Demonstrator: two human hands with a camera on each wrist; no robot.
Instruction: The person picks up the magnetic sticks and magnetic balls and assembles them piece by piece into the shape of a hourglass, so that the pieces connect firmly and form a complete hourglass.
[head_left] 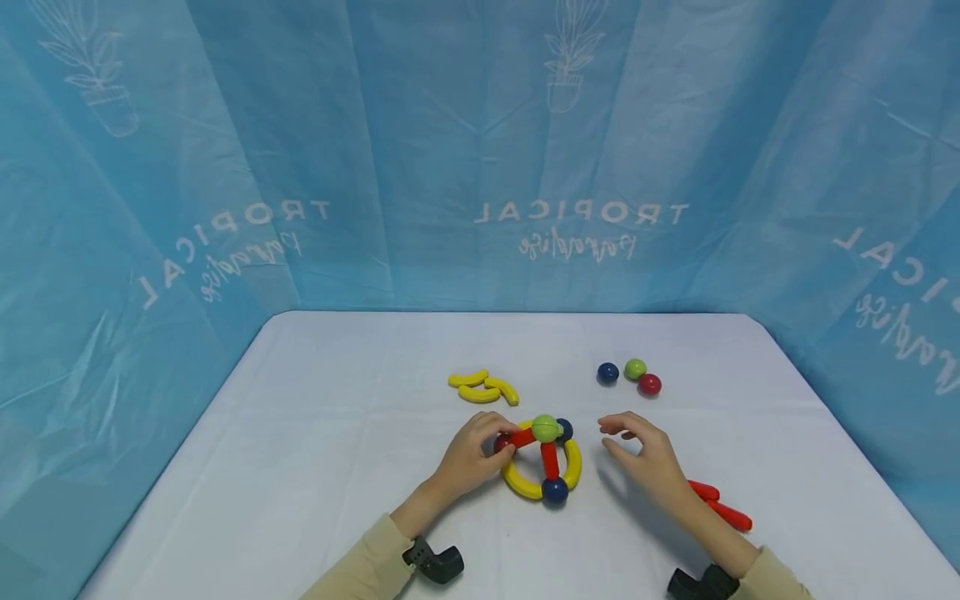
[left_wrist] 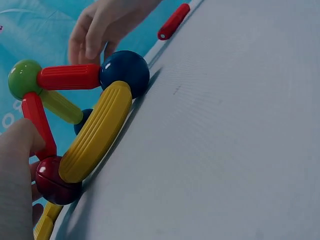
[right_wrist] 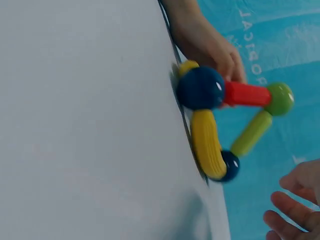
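A small frame of balls and rods stands on the table. Curved yellow rods point(head_left: 522, 484) and two blue balls point(head_left: 555, 491) form its base, along with a dark red ball point(left_wrist: 56, 181). Two red rods point(head_left: 550, 461) and a lime-green rod point(left_wrist: 61, 106) slope up to a green ball point(head_left: 546, 428) on top. At the frame's left side, my left hand point(head_left: 468, 450) grips the dark red ball, its thumb by the lower end of one red rod. My right hand point(head_left: 648, 460) hovers to the right of the frame, fingers loosely bent and holding nothing.
Behind the frame lie three short curved yellow rods point(head_left: 479, 394). Toward the back right sit a loose blue ball point(head_left: 608, 373), a green ball point(head_left: 635, 369) and a red ball point(head_left: 650, 384). Loose red rods point(head_left: 729, 515) lie beside my right forearm, partly hidden. Blue curtains surround the white table point(head_left: 352, 392).
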